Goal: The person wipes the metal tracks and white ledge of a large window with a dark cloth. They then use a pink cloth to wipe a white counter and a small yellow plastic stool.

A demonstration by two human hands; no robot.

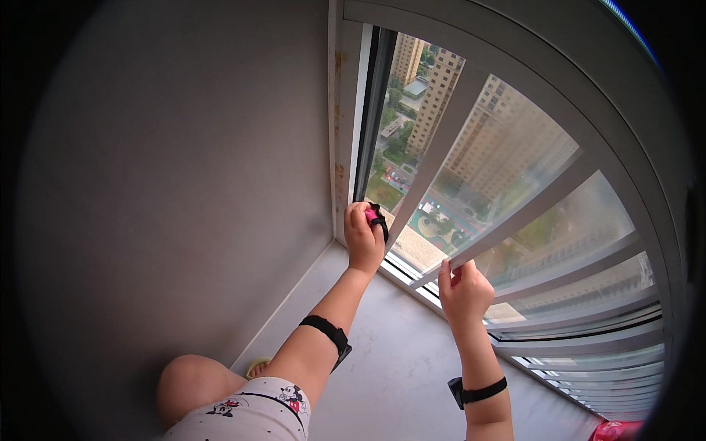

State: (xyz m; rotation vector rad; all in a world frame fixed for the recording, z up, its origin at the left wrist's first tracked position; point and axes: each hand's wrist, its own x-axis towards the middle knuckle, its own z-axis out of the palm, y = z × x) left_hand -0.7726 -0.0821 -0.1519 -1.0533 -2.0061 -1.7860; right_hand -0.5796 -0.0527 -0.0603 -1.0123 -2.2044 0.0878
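My left hand (362,234) is closed around a small pink-and-black object (376,219), whose kind I cannot make out. It is at the lower left of the window, beside the dark edge of the outer frame (376,117). My right hand (466,292) is closed at the lower end of a pale sash bar (526,213), its fingers bent over the bar's edge. Between the hands stands another upright bar (445,143) of the sliding window. A hazy glass pane (507,147) fills the space between the two bars.
A plain grey wall (184,162) rises on the left, with brownish stains along the window frame's edge. Below the window is a pale marbled surface (382,353). My bent knee (193,382) is at the lower left. Something red (616,431) lies at the lower right. Tall buildings show outside.
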